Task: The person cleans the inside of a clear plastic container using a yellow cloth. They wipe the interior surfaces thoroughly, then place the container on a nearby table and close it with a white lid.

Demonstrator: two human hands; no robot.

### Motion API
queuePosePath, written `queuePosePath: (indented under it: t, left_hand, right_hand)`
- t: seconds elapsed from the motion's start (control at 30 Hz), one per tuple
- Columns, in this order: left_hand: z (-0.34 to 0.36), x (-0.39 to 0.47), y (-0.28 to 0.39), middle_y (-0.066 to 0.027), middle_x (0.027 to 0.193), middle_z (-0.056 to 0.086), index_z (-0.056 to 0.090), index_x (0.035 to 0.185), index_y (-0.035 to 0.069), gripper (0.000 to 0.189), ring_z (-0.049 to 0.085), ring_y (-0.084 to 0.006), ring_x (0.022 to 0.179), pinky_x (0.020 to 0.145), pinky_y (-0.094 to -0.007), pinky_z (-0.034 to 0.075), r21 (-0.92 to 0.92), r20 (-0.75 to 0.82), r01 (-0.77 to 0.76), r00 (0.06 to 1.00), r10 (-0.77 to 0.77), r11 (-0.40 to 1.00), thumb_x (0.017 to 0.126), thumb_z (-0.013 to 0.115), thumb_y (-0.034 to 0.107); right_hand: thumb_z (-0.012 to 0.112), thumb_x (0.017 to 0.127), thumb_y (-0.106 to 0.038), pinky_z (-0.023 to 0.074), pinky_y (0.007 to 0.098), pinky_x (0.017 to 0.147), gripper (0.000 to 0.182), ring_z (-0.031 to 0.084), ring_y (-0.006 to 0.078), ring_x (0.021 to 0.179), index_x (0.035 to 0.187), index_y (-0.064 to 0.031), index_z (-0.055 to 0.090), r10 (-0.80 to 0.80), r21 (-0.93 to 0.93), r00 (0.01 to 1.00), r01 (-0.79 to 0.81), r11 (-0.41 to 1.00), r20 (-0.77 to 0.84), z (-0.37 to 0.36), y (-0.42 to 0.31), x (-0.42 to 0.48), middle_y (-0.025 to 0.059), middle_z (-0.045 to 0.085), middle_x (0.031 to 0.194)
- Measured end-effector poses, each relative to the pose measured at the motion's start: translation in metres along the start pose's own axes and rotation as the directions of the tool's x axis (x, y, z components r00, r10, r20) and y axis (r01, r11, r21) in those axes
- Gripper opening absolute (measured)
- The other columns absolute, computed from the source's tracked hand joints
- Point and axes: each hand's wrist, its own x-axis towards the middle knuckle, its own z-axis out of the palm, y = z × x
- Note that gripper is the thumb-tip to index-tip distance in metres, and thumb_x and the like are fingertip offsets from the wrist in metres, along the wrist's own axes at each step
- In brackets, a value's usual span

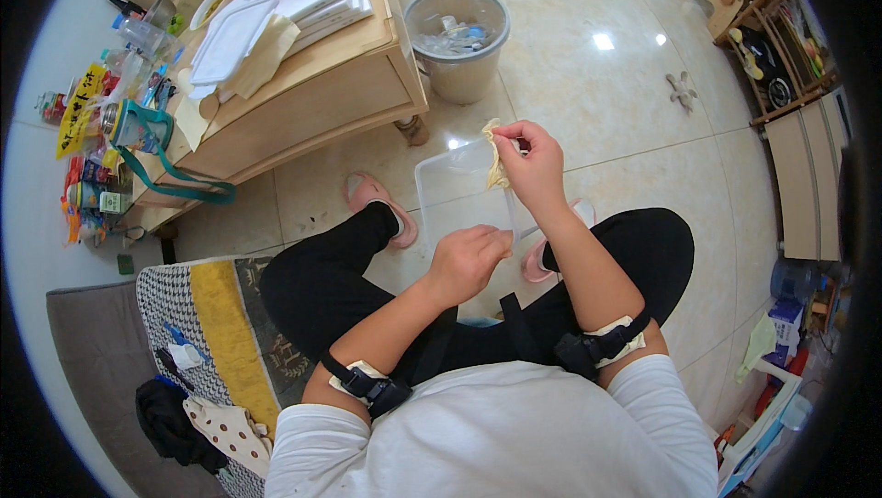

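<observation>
My left hand (470, 262) is closed on the near right corner of a clear plastic container (455, 184), which hangs over the floor between my knees. Between thumb and fingers, my right hand (534, 160) pinches a crumpled pale yellow cloth or paper (495, 160) at the container's far right edge. The palm sides of both hands are hidden.
A grey bin (458, 71) with a liner and plastic waste stands beyond the container. To the left is a wooden cabinet (310, 102) bearing a white lid (231, 40), boxes and bottles. Pink shoes (375, 195) are below. A wooden rack (778, 60) stands at right.
</observation>
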Motion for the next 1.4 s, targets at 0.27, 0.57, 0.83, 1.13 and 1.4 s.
queuePosePath:
  t: [0.27,0.57,0.83,1.13,1.4]
  left_hand:
    - [-0.010,0.002,-0.011,-0.0123,0.078,0.061,0.060,0.089,0.003,0.017,0.061,-0.0298,0.072,0.059,-0.0372,0.048,0.054,-0.041,0.214,0.976,-0.212,0.975,0.074,0.067,0.007]
    - [-0.008,0.006,-0.027,-0.0147,0.078,0.061,0.061,0.088,0.003,0.010,0.060,-0.0328,0.070,0.060,-0.0376,0.047,0.019,-0.161,0.266,0.952,-0.259,0.964,0.078,0.063,0.007]
    - [-0.015,0.018,-0.027,-0.0142,0.079,0.062,0.064,0.091,0.003,0.010,0.060,-0.0303,0.074,0.065,-0.0356,0.047,-0.108,-0.238,0.348,0.900,-0.364,0.931,0.082,0.060,0.007]
    - [-0.009,0.011,-0.015,-0.0161,0.079,0.059,0.058,0.091,-0.001,0.011,0.057,-0.0316,0.070,0.064,-0.0341,0.045,-0.207,-0.200,0.346,0.900,-0.386,0.915,0.084,0.058,0.007]
    - [-0.018,0.002,-0.012,-0.0123,0.077,0.062,0.063,0.092,0.000,0.015,0.058,-0.0225,0.066,0.062,-0.0289,0.045,-0.174,-0.292,0.355,0.872,-0.393,0.918,0.089,0.054,0.011]
  right_hand:
    - [0.065,0.078,-0.005,0.0447,0.0244,0.063,0.008,0.055,0.0110,0.069,0.084,-0.0001,0.066,-0.063,-0.048,0.982,0.072,0.996,0.180,-0.002,-0.011,-0.026,0.0062,0.062,0.079]
    - [0.067,0.076,-0.009,0.0448,0.0251,0.060,0.010,0.057,0.0134,0.065,0.084,-0.0019,0.067,0.015,0.041,0.949,-0.030,0.999,0.316,-0.021,-0.023,-0.036,0.0082,0.063,0.079]
    - [0.065,0.079,-0.002,0.0438,0.0208,0.062,0.012,0.056,0.0079,0.075,0.091,-0.0032,0.067,0.010,0.180,0.961,-0.063,0.982,0.278,-0.051,-0.029,-0.024,0.0042,0.062,0.085]
    - [0.056,0.085,-0.014,0.0361,0.0427,0.094,0.030,0.050,0.0295,0.108,0.114,-0.0103,0.061,-0.447,-0.104,0.870,0.474,0.874,0.208,-0.010,-0.023,-0.033,0.0087,0.055,0.122]
    - [0.047,0.090,-0.024,0.0241,0.0537,0.103,0.039,0.040,0.0345,0.124,0.126,-0.0133,0.053,-0.373,-0.309,0.875,0.464,0.830,0.309,-0.013,-0.036,-0.044,0.0093,0.050,0.132]
